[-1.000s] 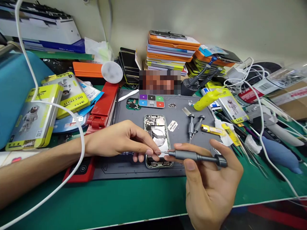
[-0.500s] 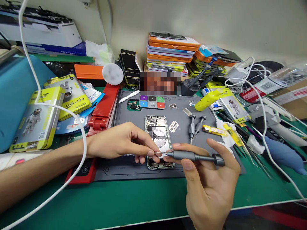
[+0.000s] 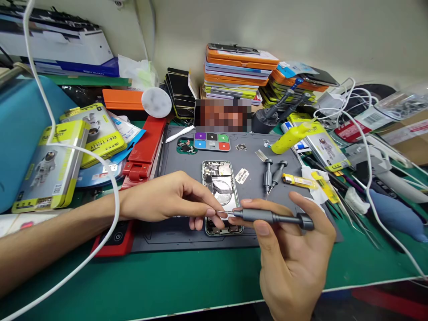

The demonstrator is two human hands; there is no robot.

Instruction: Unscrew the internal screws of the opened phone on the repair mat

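My right hand [image 3: 294, 258] holds a grey precision screwdriver [image 3: 259, 216] nearly level between thumb and fingers, its thin tip pointing left. At that tip my left hand [image 3: 170, 196] is closed in a pinch of thumb and index finger; whatever lies between them is too small to make out. Both hands hover over the lower part of an opened phone [image 3: 222, 173], which lies on a grey work mat [image 3: 187, 167] with its inner parts and a round coil showing. Fingers cover some of its lower left side.
Two more screwdrivers [image 3: 267, 176] lie right of the phone, near a small white stencil-like plate [image 3: 242, 176]. A color-block tray [image 3: 211, 141] sits behind it. Yellow battery boxes [image 3: 50, 167] and a red clamp-like tool [image 3: 143, 147] stand left. A white cable [image 3: 115, 191] crosses my left forearm.
The view has shifted slightly. The screwdriver tip stays at my left fingertips, and both hands keep nearly the same pose; the phone remains in place on the mat.
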